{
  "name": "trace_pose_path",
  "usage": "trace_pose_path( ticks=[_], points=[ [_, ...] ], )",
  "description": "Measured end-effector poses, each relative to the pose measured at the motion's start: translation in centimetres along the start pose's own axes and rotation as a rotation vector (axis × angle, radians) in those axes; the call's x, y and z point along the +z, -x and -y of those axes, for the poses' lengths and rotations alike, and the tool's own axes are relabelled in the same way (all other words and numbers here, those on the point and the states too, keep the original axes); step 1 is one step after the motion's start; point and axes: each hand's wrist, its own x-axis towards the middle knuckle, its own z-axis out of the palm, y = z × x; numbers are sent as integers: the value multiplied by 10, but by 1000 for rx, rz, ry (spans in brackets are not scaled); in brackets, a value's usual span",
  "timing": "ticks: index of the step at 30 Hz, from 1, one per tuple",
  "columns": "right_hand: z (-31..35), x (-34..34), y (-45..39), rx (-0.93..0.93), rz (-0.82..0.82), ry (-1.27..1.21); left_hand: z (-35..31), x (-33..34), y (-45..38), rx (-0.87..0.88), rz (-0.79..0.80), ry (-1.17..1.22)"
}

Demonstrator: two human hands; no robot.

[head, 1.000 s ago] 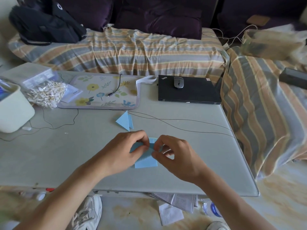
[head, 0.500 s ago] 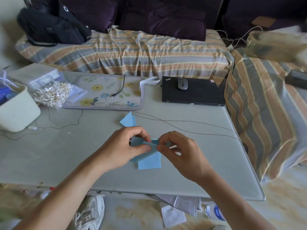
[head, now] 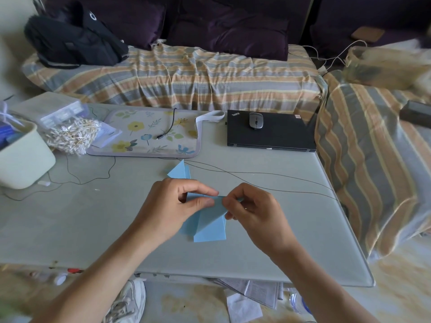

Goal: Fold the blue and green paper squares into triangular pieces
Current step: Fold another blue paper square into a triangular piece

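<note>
Pinching blue paper [head: 210,226] between left hand [head: 173,209] and right hand [head: 254,213].

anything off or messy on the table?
Nothing damaged. Thin black cables trail loose across the table, one passing right behind the finished blue triangle. Both hands, left hand and right hand, pinch the blue paper normally.

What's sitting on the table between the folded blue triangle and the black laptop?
In the head view, only thin dark cables cross the bare table between the folded blue triangle and the black laptop.
</note>
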Motion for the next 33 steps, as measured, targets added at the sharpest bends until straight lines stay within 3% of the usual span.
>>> trace_pose_path(
  ticks=[8,14,17,33],
  points=[
    [2,2,0,18,-23,-5,-4,2,1,-2,-13,-6],
    [2,5,3,165,90,-441,1,2,-1,-80,-30,248],
    [0,4,3,163,143,-447,-3,4,0,-99,-22,328],
    [-3,0,2,197,71,-579,-14,14,-2,-144,-48,325]
  ],
)
